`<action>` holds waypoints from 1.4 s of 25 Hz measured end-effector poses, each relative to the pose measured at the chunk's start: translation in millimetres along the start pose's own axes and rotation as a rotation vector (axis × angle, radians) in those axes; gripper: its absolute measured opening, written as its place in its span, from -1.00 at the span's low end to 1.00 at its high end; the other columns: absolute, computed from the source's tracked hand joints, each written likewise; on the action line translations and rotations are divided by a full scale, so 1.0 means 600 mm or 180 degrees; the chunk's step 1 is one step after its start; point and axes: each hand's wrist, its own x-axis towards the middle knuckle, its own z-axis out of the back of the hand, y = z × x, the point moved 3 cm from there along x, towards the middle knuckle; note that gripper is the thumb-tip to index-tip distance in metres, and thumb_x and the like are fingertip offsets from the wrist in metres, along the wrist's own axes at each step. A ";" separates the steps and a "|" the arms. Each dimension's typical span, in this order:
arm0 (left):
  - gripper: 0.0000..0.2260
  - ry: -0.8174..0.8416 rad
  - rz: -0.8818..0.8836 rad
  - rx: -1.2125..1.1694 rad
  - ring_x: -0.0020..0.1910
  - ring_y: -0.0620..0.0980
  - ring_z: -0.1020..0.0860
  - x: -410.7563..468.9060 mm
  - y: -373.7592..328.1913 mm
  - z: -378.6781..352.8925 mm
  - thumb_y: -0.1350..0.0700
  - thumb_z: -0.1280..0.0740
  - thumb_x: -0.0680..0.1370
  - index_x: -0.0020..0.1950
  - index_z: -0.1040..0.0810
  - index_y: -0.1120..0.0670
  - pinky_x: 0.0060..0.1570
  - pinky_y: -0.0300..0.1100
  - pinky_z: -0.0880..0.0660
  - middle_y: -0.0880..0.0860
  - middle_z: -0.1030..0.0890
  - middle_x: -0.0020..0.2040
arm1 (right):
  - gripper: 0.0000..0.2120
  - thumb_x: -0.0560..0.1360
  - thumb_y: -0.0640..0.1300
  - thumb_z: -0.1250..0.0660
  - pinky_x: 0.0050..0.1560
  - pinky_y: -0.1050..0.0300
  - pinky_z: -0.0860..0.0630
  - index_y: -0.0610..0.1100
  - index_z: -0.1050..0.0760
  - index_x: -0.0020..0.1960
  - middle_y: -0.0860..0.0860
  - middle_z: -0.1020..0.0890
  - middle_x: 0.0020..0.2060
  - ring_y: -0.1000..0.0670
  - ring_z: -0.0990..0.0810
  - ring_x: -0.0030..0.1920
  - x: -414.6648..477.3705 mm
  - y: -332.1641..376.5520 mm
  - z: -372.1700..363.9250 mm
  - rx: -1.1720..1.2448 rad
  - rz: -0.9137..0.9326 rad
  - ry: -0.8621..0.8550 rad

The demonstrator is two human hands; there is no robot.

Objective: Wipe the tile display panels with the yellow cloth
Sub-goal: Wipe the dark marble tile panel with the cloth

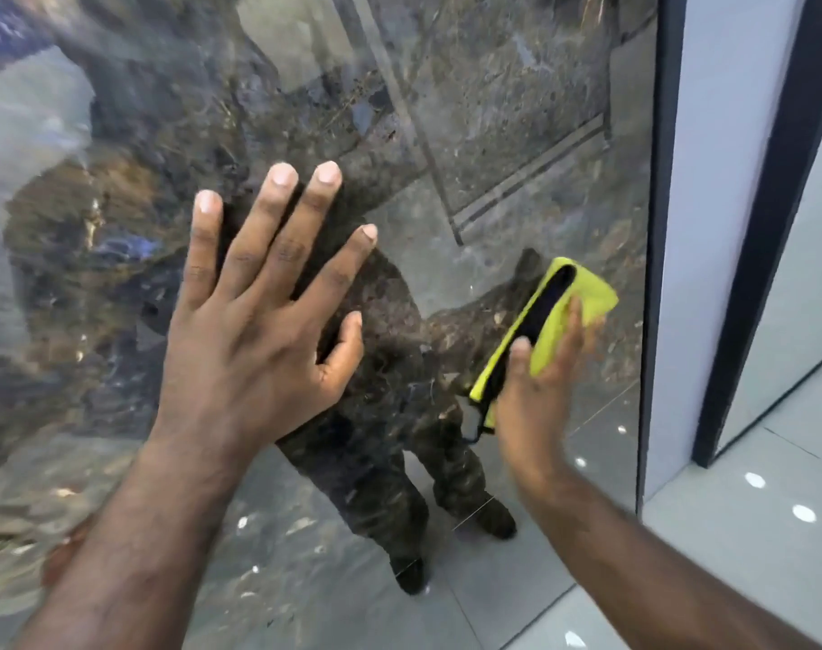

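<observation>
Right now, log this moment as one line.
step: wiping | left hand: flat on tile panel, fingers spread | right hand: presses folded yellow cloth to the tile panel near its right edge

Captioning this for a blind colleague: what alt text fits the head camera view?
The right hand presses a folded yellow cloth against a glossy dark marbled tile panel near its right edge, while the left hand lies flat on it, fingers spread. The panel reflects the person's legs.
</observation>
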 end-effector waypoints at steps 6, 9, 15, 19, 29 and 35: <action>-0.49 -0.0070 0.0099 0.0055 0.73 0.20 -0.17 -0.071 0.053 0.038 -0.04 -0.32 0.68 0.64 -0.47 0.03 0.69 0.30 0.05 0.15 -0.22 0.74 | -0.32 0.71 -0.18 -0.28 0.70 -0.09 -0.03 0.25 -0.08 0.68 0.06 0.15 0.73 0.11 0.10 0.70 0.032 0.094 -0.034 0.0134 0.0988 0.0139; -0.49 -0.0204 0.0277 0.0086 0.73 0.18 -0.18 -0.117 0.093 0.067 -0.04 -0.32 0.68 0.64 -0.48 0.05 0.70 0.28 0.08 0.14 -0.24 0.73 | -0.35 0.71 -0.06 -0.22 0.69 -0.16 -0.06 0.25 -0.04 0.70 0.08 0.02 0.73 0.10 0.02 0.70 -0.054 0.043 -0.040 0.0075 0.0142 -0.0088; -0.44 -0.0225 0.0314 0.0066 0.73 0.20 -0.18 -0.168 0.136 0.067 -0.04 -0.29 0.70 0.70 -0.37 0.05 0.69 0.33 -0.03 0.16 -0.23 0.73 | -0.38 0.73 -0.20 -0.29 0.64 0.27 -0.01 0.13 -0.15 0.67 -0.04 0.04 0.73 0.08 0.03 0.71 -0.142 0.152 -0.121 -0.0141 0.1669 0.0435; -0.41 -0.0309 0.0312 0.0208 0.72 0.24 -0.17 -0.177 0.129 0.055 -0.01 -0.24 0.70 0.72 -0.30 0.11 0.67 0.37 -0.08 0.19 -0.20 0.74 | -0.35 0.66 -0.07 -0.23 0.67 -0.14 -0.12 0.23 -0.11 0.69 0.03 -0.12 0.71 0.01 -0.12 0.68 -0.124 0.064 -0.099 0.0108 0.0282 -0.0318; -0.42 -0.0376 0.0358 0.0121 0.72 0.23 -0.19 -0.179 0.130 0.052 0.01 -0.26 0.69 0.71 -0.33 0.11 0.67 0.35 -0.09 0.18 -0.23 0.72 | -0.37 0.70 -0.17 -0.24 0.67 -0.17 -0.08 0.07 -0.13 0.71 0.00 -0.15 0.70 0.02 -0.09 0.69 -0.105 0.089 -0.117 -0.0009 0.0524 -0.0642; -0.43 -0.0377 0.0369 0.0201 0.69 0.25 -0.24 -0.181 0.123 0.054 0.00 -0.30 0.68 0.70 -0.37 0.10 0.65 0.36 -0.14 0.19 -0.29 0.70 | -0.36 0.74 -0.09 -0.28 0.59 0.21 0.05 0.23 -0.07 0.69 0.07 0.11 0.73 0.18 0.10 0.69 -0.207 0.146 -0.162 0.0010 0.1034 0.0102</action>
